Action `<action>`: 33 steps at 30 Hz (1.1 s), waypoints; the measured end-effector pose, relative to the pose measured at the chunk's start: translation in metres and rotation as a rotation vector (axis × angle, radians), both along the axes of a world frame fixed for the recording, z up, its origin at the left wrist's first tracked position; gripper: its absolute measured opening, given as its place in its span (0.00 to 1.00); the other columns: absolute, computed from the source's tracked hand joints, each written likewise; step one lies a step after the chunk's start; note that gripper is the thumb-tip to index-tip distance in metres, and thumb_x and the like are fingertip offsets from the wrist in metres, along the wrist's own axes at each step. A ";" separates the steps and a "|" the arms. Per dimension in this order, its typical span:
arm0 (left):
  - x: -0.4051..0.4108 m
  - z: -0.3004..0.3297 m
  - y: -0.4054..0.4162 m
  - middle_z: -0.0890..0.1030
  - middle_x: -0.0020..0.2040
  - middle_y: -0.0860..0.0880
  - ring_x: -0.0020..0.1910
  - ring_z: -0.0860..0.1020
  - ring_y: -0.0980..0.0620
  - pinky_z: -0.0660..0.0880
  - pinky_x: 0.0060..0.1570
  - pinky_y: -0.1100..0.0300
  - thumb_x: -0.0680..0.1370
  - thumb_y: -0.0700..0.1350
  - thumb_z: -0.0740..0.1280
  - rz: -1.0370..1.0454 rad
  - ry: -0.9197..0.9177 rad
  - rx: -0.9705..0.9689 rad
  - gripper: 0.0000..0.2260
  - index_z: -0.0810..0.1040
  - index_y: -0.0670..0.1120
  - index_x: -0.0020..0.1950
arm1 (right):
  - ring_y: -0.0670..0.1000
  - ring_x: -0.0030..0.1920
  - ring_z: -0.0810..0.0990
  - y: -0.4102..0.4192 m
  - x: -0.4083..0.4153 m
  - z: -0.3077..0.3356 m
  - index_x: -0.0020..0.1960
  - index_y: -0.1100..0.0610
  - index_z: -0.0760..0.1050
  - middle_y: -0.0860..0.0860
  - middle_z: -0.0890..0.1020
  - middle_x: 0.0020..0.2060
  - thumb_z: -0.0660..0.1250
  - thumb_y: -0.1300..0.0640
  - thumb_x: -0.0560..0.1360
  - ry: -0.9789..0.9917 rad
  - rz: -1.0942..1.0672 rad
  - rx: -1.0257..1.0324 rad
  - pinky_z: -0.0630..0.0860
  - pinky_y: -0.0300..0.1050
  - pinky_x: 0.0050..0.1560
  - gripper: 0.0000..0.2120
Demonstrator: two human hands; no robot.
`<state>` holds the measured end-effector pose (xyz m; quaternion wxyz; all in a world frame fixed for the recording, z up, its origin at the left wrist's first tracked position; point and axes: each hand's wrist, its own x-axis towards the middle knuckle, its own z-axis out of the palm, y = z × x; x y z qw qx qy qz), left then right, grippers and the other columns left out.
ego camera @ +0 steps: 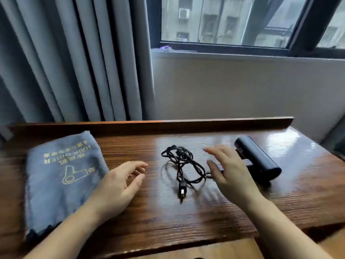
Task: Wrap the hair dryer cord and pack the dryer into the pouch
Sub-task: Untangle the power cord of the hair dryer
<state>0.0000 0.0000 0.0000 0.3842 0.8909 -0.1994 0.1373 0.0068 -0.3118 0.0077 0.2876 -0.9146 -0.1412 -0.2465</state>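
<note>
Left hand [119, 181]: reaches in from lower left, palm turned inward, fingers loosely curved and spread, holding nothing; it sits above the glossy dark-brown wood-grain table [186, 221], between pouch and cord.

Right hand [228, 170]: extends from lower right, back of hand up, fingers straight and fanned, slightly motion-blurred, gripping nothing. It lies over the dryer's folded handle; whether it touches cannot be told.

Black cylindrical hair dryer with smooth matte barrel [258, 158]: lies on its side on the right part of the table, barrel angled from far-left to near-right.

Thin black braided power cord [183, 165]: loose, irregular tangle of loops at table centre, unwrapped, running toward the dryer under the right hand. Its black plug [182, 190] points toward the near edge.

Soft grey plush fabric pouch, rectangular, with yellow "HAIR DRIER" print and dryer outline [61, 176]: flat on the table's left end, well apart from the dryer.

Behind: pleated grey curtain [74, 62], dark-framed window [233, 21].
</note>
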 end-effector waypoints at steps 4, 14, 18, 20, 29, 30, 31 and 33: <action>-0.015 -0.017 -0.009 0.73 0.65 0.60 0.64 0.69 0.67 0.55 0.64 0.78 0.79 0.56 0.61 -0.067 0.035 0.308 0.19 0.73 0.54 0.69 | 0.58 0.76 0.59 -0.021 -0.008 -0.020 0.73 0.45 0.66 0.49 0.72 0.68 0.58 0.52 0.79 0.185 -0.224 -0.406 0.52 0.64 0.74 0.22; -0.016 -0.029 -0.006 0.70 0.69 0.59 0.71 0.65 0.60 0.49 0.67 0.72 0.75 0.65 0.51 -0.077 -0.032 0.428 0.27 0.73 0.55 0.68 | 0.56 0.79 0.50 -0.011 -0.001 -0.030 0.76 0.46 0.58 0.46 0.62 0.75 0.56 0.55 0.81 0.315 -0.109 -0.495 0.38 0.66 0.74 0.25; -0.017 -0.005 -0.010 0.78 0.57 0.57 0.59 0.74 0.58 0.60 0.62 0.77 0.77 0.52 0.56 -0.033 -0.109 0.203 0.15 0.77 0.50 0.59 | 0.50 0.79 0.47 0.010 0.010 -0.027 0.71 0.47 0.65 0.43 0.66 0.71 0.54 0.61 0.77 0.333 0.119 -0.368 0.31 0.60 0.74 0.24; -0.014 0.008 -0.008 0.77 0.56 0.55 0.59 0.74 0.57 0.64 0.63 0.71 0.77 0.47 0.57 0.025 -0.187 0.115 0.13 0.76 0.49 0.58 | 0.47 0.79 0.48 0.025 0.017 -0.024 0.65 0.47 0.70 0.41 0.71 0.67 0.52 0.63 0.73 0.352 0.248 -0.273 0.31 0.57 0.74 0.24; -0.007 0.011 0.010 0.42 0.78 0.63 0.77 0.40 0.65 0.45 0.71 0.65 0.79 0.49 0.65 -0.018 0.024 0.300 0.34 0.48 0.67 0.77 | 0.37 0.66 0.73 0.079 0.049 -0.012 0.37 0.46 0.74 0.40 0.84 0.47 0.54 0.69 0.69 0.418 0.437 0.272 0.63 0.49 0.74 0.19; -0.005 0.010 0.010 0.45 0.79 0.63 0.77 0.40 0.64 0.46 0.73 0.64 0.79 0.50 0.64 -0.034 0.015 0.303 0.33 0.49 0.67 0.77 | 0.38 0.62 0.76 0.080 0.046 -0.011 0.38 0.45 0.75 0.42 0.84 0.48 0.55 0.67 0.69 0.370 0.380 0.337 0.69 0.51 0.69 0.19; -0.003 0.009 0.011 0.51 0.79 0.62 0.78 0.44 0.63 0.49 0.75 0.62 0.79 0.52 0.63 -0.061 0.004 0.297 0.30 0.52 0.66 0.77 | 0.41 0.58 0.79 0.080 0.040 -0.008 0.40 0.44 0.76 0.43 0.83 0.49 0.56 0.65 0.70 0.326 0.315 0.371 0.72 0.52 0.64 0.18; 0.000 0.005 0.013 0.66 0.73 0.59 0.74 0.61 0.61 0.62 0.73 0.59 0.78 0.57 0.58 -0.078 0.001 0.290 0.25 0.59 0.63 0.76 | 0.44 0.52 0.79 0.077 0.014 0.001 0.46 0.43 0.76 0.44 0.81 0.49 0.57 0.57 0.73 0.261 0.208 0.380 0.75 0.47 0.56 0.12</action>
